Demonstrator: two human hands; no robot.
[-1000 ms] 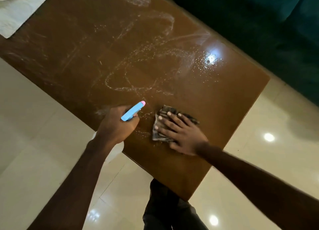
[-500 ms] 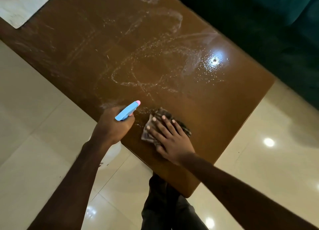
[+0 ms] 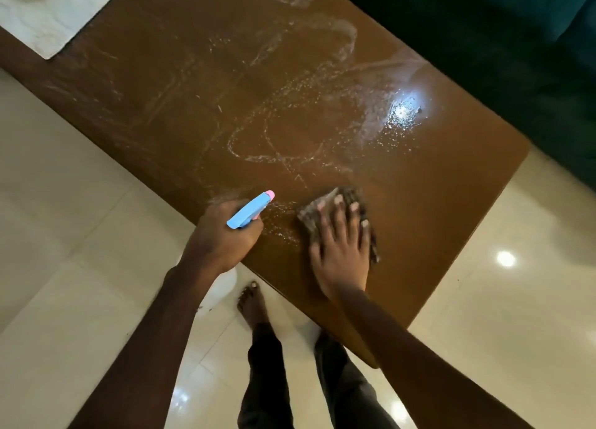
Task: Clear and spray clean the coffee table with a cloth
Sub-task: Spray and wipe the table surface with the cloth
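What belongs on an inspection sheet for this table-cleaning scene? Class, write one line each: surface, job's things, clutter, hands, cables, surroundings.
Surface: brown coffee table is wet, with white spray streaks and droplets across it.
Job's things: blue spray bottle with a pink tip, held over the near edge; dark cloth flat on the table.
Clutter: white mat on the far left corner.
Hands: left hand grips the spray bottle; right hand presses the cloth, fingers straight.
Cables: nothing seen.
Surroundings: glossy pale floor tiles; dark teal sofa beyond the table.
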